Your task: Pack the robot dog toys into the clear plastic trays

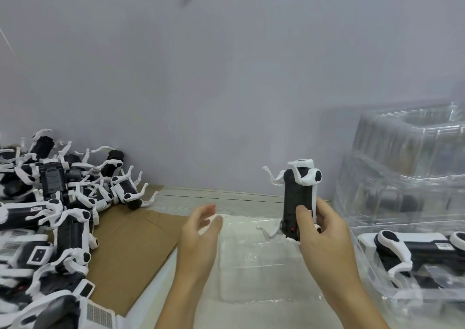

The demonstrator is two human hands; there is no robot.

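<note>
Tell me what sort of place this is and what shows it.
Probably a toy packing bench in a small factory or workshop. A pile of identical robot dogs lies on cardboard, clear trays are stacked at the right, and the right hand holds one dog over an empty tray.

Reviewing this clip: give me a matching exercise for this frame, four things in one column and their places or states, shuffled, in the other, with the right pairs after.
Things:
1. left hand
2. right hand
3. pile of robot dog toys
4. stack of clear trays

States or places:
A. on the cardboard at the far left
B. open, holding nothing
C. against the wall at the right
D. gripping one robot dog toy upright over the empty clear tray

Pairs: 1-B, 2-D, 3-A, 4-C
</note>
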